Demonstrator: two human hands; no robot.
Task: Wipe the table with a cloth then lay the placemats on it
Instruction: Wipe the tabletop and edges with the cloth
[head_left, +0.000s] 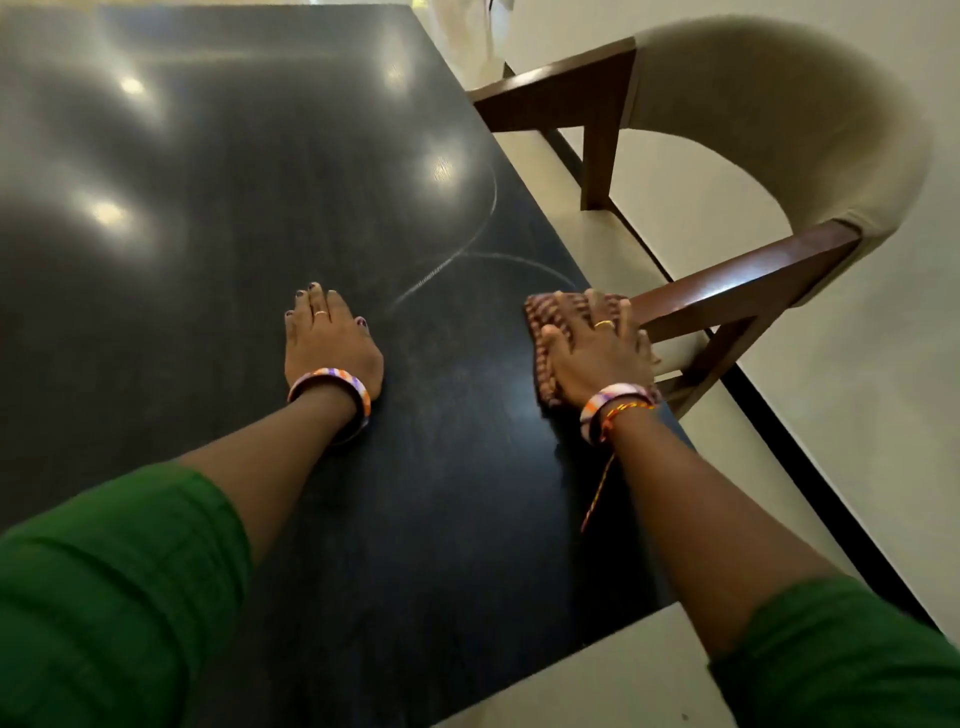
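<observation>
Pressing flat with straight fingers, the right hand pins a striped brown-and-pink cloth at the dark surface edge; the left hand rests open, palm down.

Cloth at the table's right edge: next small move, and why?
Probably sweep the cloth left under the right hand, across the pale curved streaks on the dark table. The left hand rests flat, and no placemats are in view.
</observation>
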